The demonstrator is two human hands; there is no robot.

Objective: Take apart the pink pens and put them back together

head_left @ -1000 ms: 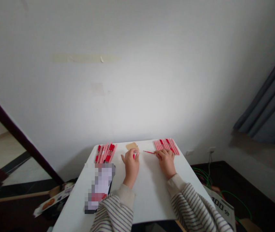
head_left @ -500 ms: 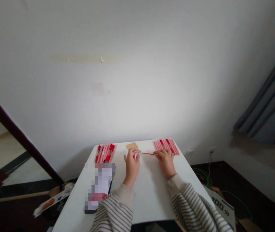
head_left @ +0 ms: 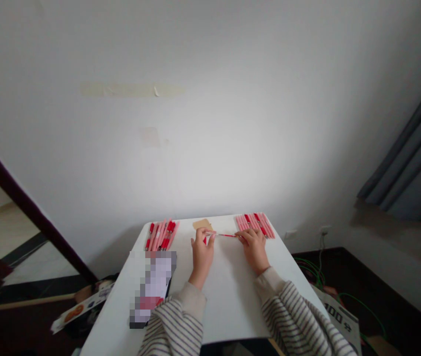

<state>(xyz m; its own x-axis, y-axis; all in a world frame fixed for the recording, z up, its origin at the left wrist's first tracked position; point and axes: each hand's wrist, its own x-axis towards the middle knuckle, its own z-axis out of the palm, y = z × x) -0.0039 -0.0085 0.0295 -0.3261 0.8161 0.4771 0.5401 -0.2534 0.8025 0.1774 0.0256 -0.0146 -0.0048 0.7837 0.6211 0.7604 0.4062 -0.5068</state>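
A thin red pen refill stretches level between my two hands, just above the white table. My left hand pinches its pale end between thumb and fingers. A small red piece shows under those fingers; its kind is hard to make out. With closed fingertips, my right hand grips the refill's other end. Right behind that hand lies a row of pink and red pens. Beyond my left hand is a tan piece on the table.
A looser bunch of pink and red pens lies at the table's far left. Nearer me is a pixelated phone-like object, beside my left sleeve. The wall stands behind the table; green cables and a box are on the right.
Both hands keep nearly the same place and grip. The refill tilts very slightly differently; the pens have not moved.
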